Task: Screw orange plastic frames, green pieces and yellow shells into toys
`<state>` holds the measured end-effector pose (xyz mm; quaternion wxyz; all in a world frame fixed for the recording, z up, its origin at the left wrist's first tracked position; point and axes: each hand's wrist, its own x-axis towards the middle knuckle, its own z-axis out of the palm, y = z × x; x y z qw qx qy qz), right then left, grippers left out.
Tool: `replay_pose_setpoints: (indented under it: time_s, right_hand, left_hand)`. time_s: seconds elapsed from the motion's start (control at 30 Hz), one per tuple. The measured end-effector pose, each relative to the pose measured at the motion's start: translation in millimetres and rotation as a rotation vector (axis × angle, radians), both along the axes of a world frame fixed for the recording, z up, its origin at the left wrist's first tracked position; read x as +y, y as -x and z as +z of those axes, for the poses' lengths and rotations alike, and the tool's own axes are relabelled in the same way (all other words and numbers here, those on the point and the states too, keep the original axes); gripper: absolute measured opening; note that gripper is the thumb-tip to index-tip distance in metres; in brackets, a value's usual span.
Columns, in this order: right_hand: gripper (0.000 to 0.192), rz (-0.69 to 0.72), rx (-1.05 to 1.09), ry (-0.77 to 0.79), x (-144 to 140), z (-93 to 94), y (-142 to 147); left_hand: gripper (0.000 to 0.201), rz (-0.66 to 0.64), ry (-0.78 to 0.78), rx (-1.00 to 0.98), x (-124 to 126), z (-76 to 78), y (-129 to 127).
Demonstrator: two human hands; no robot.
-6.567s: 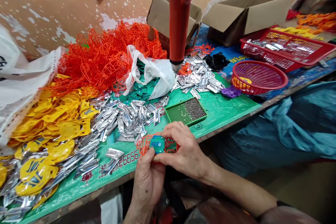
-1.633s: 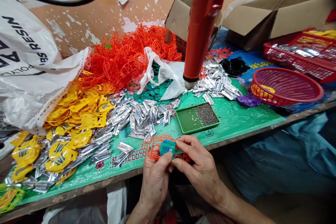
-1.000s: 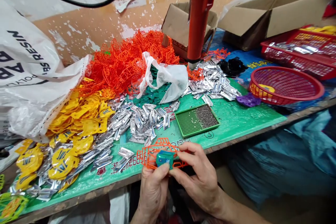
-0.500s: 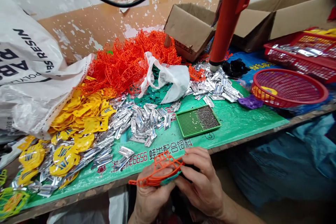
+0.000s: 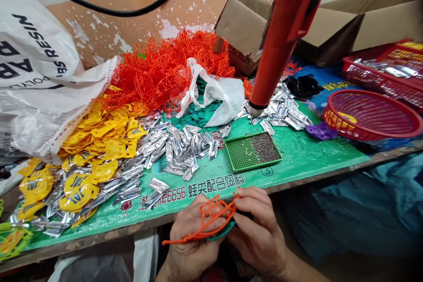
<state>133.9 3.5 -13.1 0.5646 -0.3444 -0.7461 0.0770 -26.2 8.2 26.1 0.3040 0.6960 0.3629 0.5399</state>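
- Hands first: your left hand point(image 5: 190, 240) cups an orange lattice frame point(image 5: 211, 218) from below, fingers curled under it, while your right hand point(image 5: 259, 233) pinches its far end between thumb and fingertips. Both are closed on the piece, which sits just off the near edge of the bench point(image 5: 297, 156), tilted edge-on toward you, likely so you can see its underside.
- A teal part point(image 5: 223, 232) peeks out beneath the frame, pressed between your palms; how it seats there is hidden.
- Just ahead of your right hand lies a green tray point(image 5: 256, 151) of small dark screws, near enough to pick from.
- Above and beyond it hangs an orange power driver point(image 5: 284, 31), tip down.
- Ahead of your left hand spread silver foil pieces point(image 5: 180, 145); farther left, yellow parts point(image 5: 95, 141); behind them, an orange frame heap point(image 5: 165, 70).
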Motion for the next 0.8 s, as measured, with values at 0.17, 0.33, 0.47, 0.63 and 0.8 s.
replay_pose_setpoints:
  time_s: [0.17,0.33,0.47,0.63,0.8]
  right_hand:
    - [0.028,0.019,-0.002,0.025,4,4.1,3]
    - [0.025,0.014,-0.032,0.023,8,14.2,4]
    - [0.023,0.004,-0.044,0.023,7,16.0,4]
    - [0.028,0.004,-0.056,-0.004,5,12.8,2]
    - [0.028,-0.005,-0.068,-0.018,5,10.1,0]
  left_hand:
    - [0.034,0.015,-0.008,0.088,0,-4.8,5]
    - [0.040,0.001,-0.012,0.119,0,-6.7,10]
    - [0.040,0.039,-0.042,0.167,-1,-4.3,9]
    - [0.037,0.096,-0.013,0.211,-2,1.6,5]
    - [0.034,0.088,-0.037,0.217,1,10.3,1]
